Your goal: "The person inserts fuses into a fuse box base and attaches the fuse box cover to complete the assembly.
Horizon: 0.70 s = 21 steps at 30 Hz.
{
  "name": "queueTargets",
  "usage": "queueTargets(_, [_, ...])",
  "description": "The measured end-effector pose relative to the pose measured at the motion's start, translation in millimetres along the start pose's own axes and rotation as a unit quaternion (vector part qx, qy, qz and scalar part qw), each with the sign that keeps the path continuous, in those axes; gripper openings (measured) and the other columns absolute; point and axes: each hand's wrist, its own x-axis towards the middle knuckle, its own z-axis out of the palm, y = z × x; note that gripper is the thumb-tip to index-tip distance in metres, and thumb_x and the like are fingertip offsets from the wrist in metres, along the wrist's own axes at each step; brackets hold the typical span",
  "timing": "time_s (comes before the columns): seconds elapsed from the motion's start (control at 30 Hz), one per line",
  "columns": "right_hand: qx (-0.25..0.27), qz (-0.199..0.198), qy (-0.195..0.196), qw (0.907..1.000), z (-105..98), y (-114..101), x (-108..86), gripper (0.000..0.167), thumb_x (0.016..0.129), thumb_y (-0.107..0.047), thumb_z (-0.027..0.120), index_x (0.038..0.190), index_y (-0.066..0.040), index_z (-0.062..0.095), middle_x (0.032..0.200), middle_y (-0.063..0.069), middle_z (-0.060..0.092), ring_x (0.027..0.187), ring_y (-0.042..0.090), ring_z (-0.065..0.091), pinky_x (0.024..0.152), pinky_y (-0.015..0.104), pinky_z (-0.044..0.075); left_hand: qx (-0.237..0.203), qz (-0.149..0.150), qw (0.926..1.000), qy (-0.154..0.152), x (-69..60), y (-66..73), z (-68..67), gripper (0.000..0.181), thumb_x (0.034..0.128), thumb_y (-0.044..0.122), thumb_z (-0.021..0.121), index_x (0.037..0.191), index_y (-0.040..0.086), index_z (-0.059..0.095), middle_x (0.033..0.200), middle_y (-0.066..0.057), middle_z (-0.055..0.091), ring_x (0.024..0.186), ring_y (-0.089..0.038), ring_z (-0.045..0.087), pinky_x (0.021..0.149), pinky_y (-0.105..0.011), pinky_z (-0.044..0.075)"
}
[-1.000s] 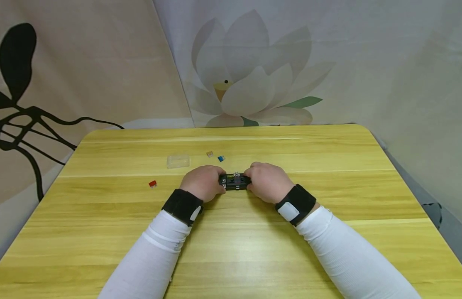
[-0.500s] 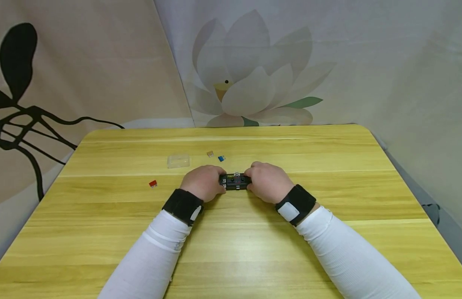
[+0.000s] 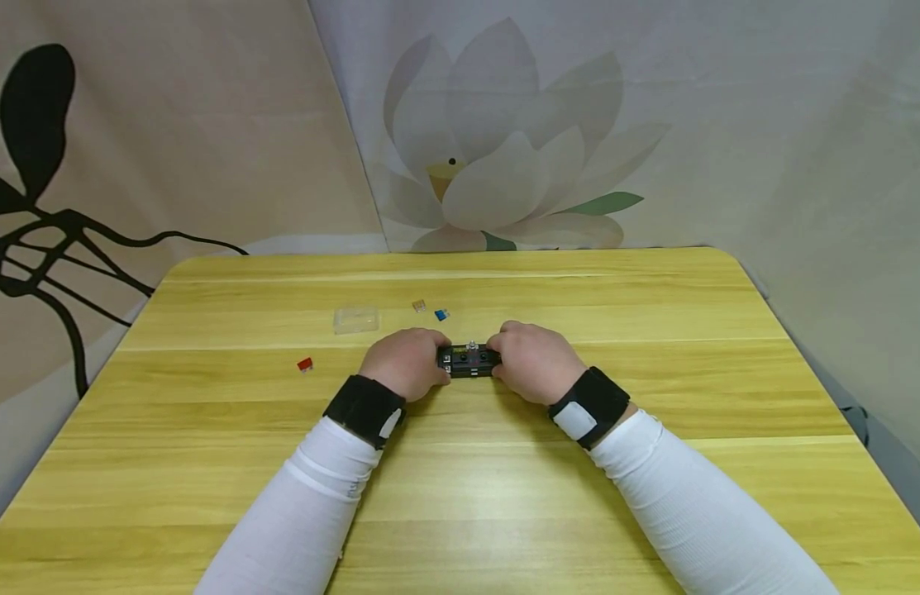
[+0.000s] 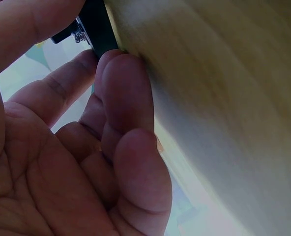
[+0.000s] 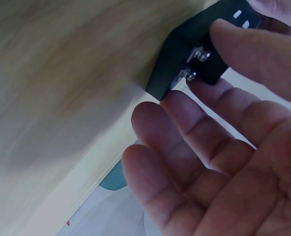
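In the head view, a small black oblong device (image 3: 469, 361) with pale markings and a shiny metal bit on its far edge lies at the middle of the table. My left hand (image 3: 405, 364) grips its left end between thumb and fingers. Its right end is pinched by my right hand (image 3: 537, 364). The right wrist view shows the black device (image 5: 177, 54) close up, with silvery metal fittings on one side and pale slots near the thumb. In the left wrist view only a dark corner of the device (image 4: 100, 29) shows past the fingers.
Behind the left hand sits a clear plastic box (image 3: 355, 321). A tan chip-like piece (image 3: 418, 306) and a blue one (image 3: 441, 315) lie to its right; a red piece (image 3: 304, 364) lies nearer, further left. The wooden table (image 3: 653, 297) ends at a patterned curtain (image 3: 727, 149).
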Motion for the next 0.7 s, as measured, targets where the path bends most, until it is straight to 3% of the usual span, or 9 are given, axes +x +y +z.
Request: queueTargets(0.7, [-0.006, -0.012, 0.006, 0.9999, 0.4, -0.2, -1.2, 0.026, 0.093, -0.019, 0.081, 0.117, -0.007, 0.078, 0.101, 0.007, 0.07, 0.085, 0.017, 0.065, 0.082, 0.036, 0.061, -0.005, -0.001, 1.0, -0.001, 0.2, -0.7, 1.2, 0.053, 0.0916, 0.031, 0.083, 0.14, 0.017, 0.068, 0.129, -0.005, 0.073, 0.103, -0.021, 0.066, 0.093, -0.04, 0.055])
